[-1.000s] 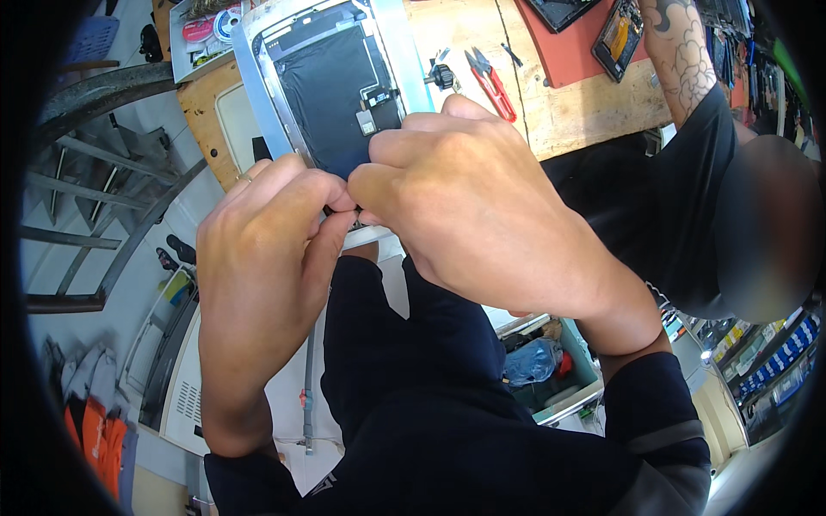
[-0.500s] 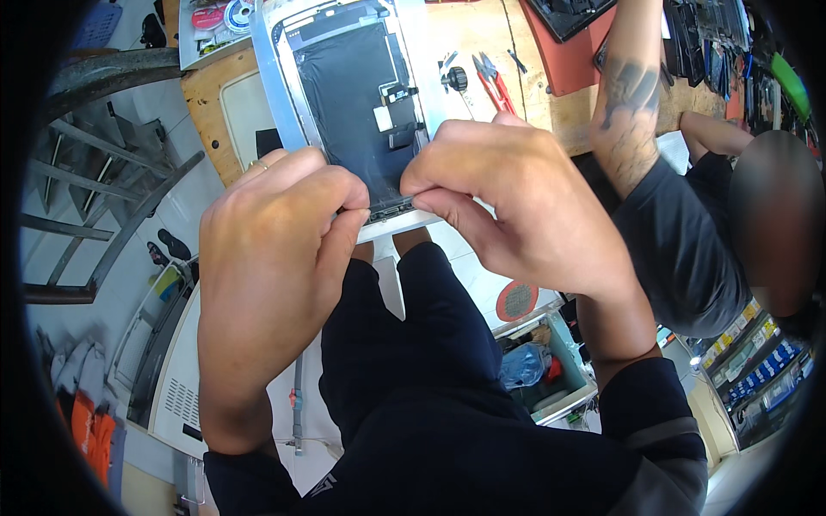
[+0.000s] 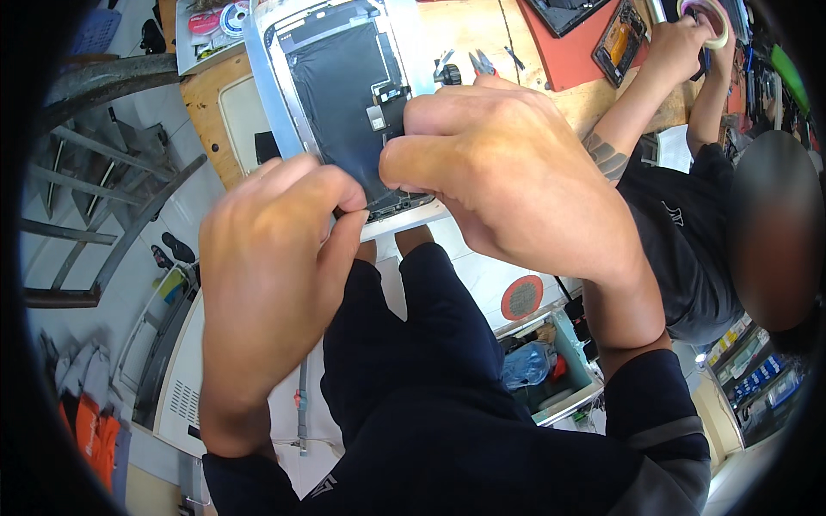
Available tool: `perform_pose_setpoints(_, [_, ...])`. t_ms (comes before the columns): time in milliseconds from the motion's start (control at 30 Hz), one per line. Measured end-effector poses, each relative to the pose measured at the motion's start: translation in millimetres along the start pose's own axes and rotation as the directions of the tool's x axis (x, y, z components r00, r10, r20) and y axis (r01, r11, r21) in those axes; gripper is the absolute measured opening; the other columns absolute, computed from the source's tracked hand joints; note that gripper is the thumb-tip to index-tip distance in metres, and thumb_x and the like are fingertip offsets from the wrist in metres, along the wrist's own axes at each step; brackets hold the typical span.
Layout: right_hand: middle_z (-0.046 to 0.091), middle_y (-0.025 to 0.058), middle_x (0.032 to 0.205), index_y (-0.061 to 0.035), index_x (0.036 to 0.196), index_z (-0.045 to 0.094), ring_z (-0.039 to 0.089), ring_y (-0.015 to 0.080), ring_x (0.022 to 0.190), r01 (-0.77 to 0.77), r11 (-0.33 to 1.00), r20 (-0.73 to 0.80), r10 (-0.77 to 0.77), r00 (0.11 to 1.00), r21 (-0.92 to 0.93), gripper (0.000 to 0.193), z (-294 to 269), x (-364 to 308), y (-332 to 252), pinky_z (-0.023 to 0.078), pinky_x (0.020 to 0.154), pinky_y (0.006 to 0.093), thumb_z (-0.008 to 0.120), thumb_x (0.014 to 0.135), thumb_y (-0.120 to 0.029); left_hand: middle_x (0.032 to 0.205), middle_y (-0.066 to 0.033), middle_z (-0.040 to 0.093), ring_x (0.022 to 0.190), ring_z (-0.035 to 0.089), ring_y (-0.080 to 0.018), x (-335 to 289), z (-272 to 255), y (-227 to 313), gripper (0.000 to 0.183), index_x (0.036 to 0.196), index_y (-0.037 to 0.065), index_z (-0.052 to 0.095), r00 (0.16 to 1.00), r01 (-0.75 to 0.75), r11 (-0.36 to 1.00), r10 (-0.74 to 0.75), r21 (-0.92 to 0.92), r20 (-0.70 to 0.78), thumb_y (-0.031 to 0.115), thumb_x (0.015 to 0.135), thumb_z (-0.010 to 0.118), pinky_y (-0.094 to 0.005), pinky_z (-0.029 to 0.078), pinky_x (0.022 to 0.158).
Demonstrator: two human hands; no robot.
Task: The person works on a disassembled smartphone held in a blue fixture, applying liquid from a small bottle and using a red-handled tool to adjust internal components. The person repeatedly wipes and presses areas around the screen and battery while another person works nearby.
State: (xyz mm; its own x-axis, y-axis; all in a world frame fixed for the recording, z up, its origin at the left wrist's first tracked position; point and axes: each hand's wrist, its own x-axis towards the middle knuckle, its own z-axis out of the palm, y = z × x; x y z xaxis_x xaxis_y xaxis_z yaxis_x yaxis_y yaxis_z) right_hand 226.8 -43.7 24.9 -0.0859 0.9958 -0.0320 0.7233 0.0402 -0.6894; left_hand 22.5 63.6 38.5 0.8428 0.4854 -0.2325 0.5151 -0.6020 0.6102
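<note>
Thumb and forefinger of the left hand (image 3: 280, 236) press together at the near edge of an opened tablet panel (image 3: 335, 95); whether something thin sits between them, I cannot tell. Fingers of the right hand (image 3: 508, 163) curl over the panel's near right side, their grip hidden. The panel lies on a pale pad (image 3: 277, 103) on the wooden bench (image 3: 202, 112). It looks light and stiff but fragile, probably slippery; best held by its long side rims, clear of the small parts.

Dark shirt (image 3: 465, 460) (grey-banded sleeve (image 3: 650, 391)), dark shorts (image 3: 447, 314).
</note>
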Motion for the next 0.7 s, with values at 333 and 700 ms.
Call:
perform_pose_setpoints(333, [0.06, 0.0103, 0.08, -0.0052, 0.09, 0.066, 0.066, 0.037, 0.079, 0.01, 1.0, 0.023, -0.01, 1.0, 0.004, 0.017, 0, 0, 5, 0.048, 0.069, 0.0474, 0.078, 0.078, -0.003, 0.074, -0.0032, 0.047, 0.064, 0.05, -0.0221, -36, 42, 8, 0.026, 0.102, 0.004, 0.081, 0.881, -0.176, 0.961, 0.251, 0.214, -0.401, 0.001, 0.078, 0.088, -0.0349, 0.038, 0.053])
perform_pose_setpoints(700, [0.062, 0.0123, 0.084, -0.0048, 0.099, 0.068, 0.066, 0.0397, 0.081, -0.024, 0.993, 0.111, 0.011, 0.994, 0.115, 0.02, -3, -1, 2, 0.051, 0.07, 0.0474, 0.079, 0.082, -0.003, 0.075, -0.0048, 0.046, 0.066, 0.052, -0.0219, -34, 44, 13, 0.021, 0.098, 0.002, 0.079, 0.916, -0.196, 0.909, 0.304, 0.367, -0.263, 0.006, 0.077, 0.078, -0.036, 0.042, 0.055])
